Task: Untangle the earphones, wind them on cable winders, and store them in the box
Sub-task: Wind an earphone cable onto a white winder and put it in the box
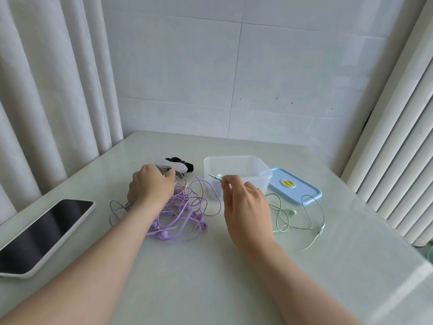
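Observation:
A tangle of purple earphones (185,214) lies in the middle of the table. My left hand (150,186) reaches over its far side and its fingers curl round a white cable winder (172,166); black winders (181,161) lie just behind. My right hand (243,202) pinches the jack plug (216,177) of the green earphones (290,212) in front of the clear plastic box (236,170). The green cable trails off to the right on the table.
The box's blue lid (295,186) lies right of the box. A tablet (39,235) in a pale case sits at the table's left edge. Curtains hang left, a radiator (398,141) stands right, and a tiled wall is behind.

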`<state>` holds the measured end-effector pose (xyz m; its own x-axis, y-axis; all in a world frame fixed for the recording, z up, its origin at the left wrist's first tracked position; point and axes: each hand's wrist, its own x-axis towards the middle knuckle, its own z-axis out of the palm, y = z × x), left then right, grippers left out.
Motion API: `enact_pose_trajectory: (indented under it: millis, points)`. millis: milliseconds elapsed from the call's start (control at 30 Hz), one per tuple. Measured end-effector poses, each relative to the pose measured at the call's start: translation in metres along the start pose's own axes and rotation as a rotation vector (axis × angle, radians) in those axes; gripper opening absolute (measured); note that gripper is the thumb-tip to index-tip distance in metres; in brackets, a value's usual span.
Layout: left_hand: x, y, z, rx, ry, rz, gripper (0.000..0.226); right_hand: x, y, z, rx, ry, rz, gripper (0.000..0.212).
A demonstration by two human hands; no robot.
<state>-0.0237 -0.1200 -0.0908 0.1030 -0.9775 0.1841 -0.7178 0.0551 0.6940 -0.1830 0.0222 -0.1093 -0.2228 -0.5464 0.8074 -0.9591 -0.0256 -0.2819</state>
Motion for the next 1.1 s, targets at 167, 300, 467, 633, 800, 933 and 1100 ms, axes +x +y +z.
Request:
enact_pose_trajectory:
  millis: [167,300,467,633,800,933,1100]
  points:
    - [-0.004,0.004,0.001,0.197,-0.010,0.010,0.050,-0.003,0.002,0.002,0.011,-0.039,0.014,0.008]
    - [0.004,-0.001,0.008,0.248,-0.014,0.014,0.043,-0.002,0.002,0.000,0.060,-0.072,0.028,0.004]
    - [0.002,-0.004,0.002,0.094,-0.052,0.006,0.040,-0.001,0.002,-0.002,0.134,-0.087,0.068,0.021]
    - [-0.003,-0.002,0.001,0.071,-0.076,0.119,0.010,-0.003,0.002,-0.002,0.148,-0.115,0.098,0.022]
    - [-0.008,0.001,-0.002,0.125,-0.200,0.183,0.035,-0.003,0.002,-0.003,0.149,-0.141,0.128,0.027]
    - [-0.011,0.001,-0.009,0.239,-0.189,0.232,0.030,-0.004,0.004,-0.003,0.146,-0.152,0.140,0.022]
    - [-0.013,-0.001,-0.005,0.297,-0.134,0.301,0.020,-0.003,0.004,-0.003,0.147,-0.157,0.163,0.017]
